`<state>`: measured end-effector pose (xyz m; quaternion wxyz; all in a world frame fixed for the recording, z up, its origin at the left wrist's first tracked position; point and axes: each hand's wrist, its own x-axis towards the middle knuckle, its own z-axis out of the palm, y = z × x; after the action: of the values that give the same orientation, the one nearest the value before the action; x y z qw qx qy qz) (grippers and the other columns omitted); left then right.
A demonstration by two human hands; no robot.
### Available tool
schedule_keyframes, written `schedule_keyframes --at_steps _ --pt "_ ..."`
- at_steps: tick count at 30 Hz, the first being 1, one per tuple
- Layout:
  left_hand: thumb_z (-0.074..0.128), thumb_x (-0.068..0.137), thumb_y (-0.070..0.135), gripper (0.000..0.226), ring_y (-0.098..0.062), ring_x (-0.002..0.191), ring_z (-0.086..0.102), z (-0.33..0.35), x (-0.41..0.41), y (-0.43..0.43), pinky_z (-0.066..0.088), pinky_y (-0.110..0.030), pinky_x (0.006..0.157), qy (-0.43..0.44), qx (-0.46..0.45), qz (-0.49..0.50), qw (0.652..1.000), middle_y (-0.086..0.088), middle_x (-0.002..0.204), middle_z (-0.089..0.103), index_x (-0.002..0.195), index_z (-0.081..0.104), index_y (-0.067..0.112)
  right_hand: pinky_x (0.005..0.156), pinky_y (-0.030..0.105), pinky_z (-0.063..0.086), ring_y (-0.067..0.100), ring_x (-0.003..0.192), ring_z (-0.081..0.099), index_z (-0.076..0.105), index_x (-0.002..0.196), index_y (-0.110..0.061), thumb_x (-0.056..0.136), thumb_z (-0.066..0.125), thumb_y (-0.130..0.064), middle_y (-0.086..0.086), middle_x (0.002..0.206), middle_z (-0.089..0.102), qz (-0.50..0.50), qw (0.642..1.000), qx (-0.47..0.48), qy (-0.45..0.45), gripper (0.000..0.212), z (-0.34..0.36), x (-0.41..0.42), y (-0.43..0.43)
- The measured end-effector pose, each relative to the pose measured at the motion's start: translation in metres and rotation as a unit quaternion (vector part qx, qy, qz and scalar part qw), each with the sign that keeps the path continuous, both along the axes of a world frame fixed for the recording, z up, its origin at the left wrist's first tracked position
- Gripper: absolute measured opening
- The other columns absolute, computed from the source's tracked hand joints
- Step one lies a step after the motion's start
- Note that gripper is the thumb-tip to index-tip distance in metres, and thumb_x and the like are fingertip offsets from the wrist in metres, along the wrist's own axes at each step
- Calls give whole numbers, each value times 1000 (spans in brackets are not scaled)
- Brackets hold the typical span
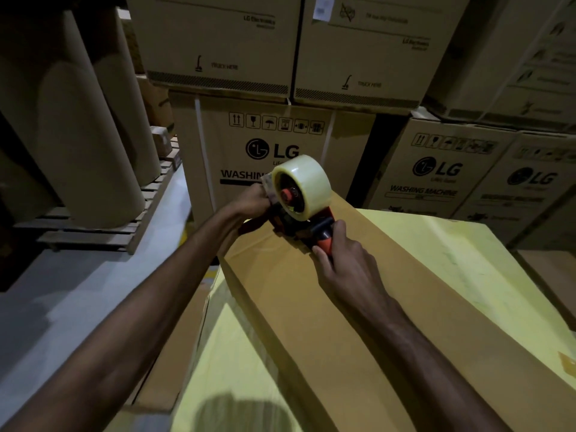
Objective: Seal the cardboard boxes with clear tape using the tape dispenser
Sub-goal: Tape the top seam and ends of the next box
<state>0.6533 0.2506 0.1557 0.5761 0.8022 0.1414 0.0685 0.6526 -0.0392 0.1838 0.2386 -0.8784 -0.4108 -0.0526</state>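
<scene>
Tape dispenser [288, 220]: a black frame with an orange handle [325, 241], standing on the far end of a long cardboard box [311, 307], toward 12 o'clock from the box's middle. A fat, glossy roll of clear tape [311, 179] sits upright on its red hub. The right hand [341, 260] is wrapped round the handle. The left hand [252, 201], at 9 o'clock of the roll, grips the dispenser's front with curled fingers. The roll hides whether it also pinches the tape's loose end. The box is smooth, matte brown and lies on a yellow surface [452, 260]. Printed washing machine cartons [327, 145] are stacked at 12 o'clock, their tops cut off. At 10 o'clock, tall brown paper rolls [87, 135] stand on a slatted wooden pallet [93, 238] in dim light.
</scene>
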Motion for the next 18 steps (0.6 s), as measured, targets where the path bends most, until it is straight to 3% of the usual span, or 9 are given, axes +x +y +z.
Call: schedule_keyframes --at_steps 2,5,8,11,12,15,18 --pt "76 84 13 37 -40 117 67 -6 -6 -4 53 -60 103 -12 -43 26 999 -26 120 70 114 70 -7 72 46 61 19 89 66 29 136 -22 103 54 -42 3 114 67 0 1000 -3 4 46 2 0 0" --pt "68 93 -4 22 -45 116 65 -6 -6 -11 52 -60 104 -20 -48 54 997 -32 119 69 111 67 -16 73 46 61 19 89 67 28 135 -23 103 55 -41 2 112 67 -3 1000 -3 12 46 4 0 0" --pt "75 81 8 12 -47 106 68 -8 -11 -13 56 -64 93 -24 -10 101 995 -25 104 75 91 80 5 74 45 61 17 88 66 28 134 -24 103 55 -40 0 110 66 0 1000 -3 19 44 5 0 0" --pt "76 79 13 5 -35 86 74 -7 -17 -17 59 -47 70 -52 57 147 986 -11 85 77 75 79 13 74 44 61 16 88 66 29 133 -25 103 56 -40 -1 109 66 2 1000 2 19 43 6 -2 -1" --pt "76 83 8 12 -27 81 74 -5 -18 -20 58 -39 67 -53 69 147 985 -9 83 77 73 76 15 74 45 61 16 88 66 30 133 -25 103 56 -40 -1 108 66 1 1000 4 17 43 5 -2 -1" --pt "68 93 1 25 -20 79 70 -11 -12 -13 56 -32 72 -17 78 118 990 -6 82 75 75 74 16 74 46 61 17 88 66 30 131 -26 102 56 -39 -1 107 67 0 1000 3 22 41 7 -4 0" --pt "63 94 10 15 -28 98 72 -24 -3 6 60 -48 92 13 88 100 991 -10 102 76 102 76 8 72 46 61 18 85 66 30 131 -27 102 57 -38 -1 104 67 -1 1000 4 26 42 9 -3 2"
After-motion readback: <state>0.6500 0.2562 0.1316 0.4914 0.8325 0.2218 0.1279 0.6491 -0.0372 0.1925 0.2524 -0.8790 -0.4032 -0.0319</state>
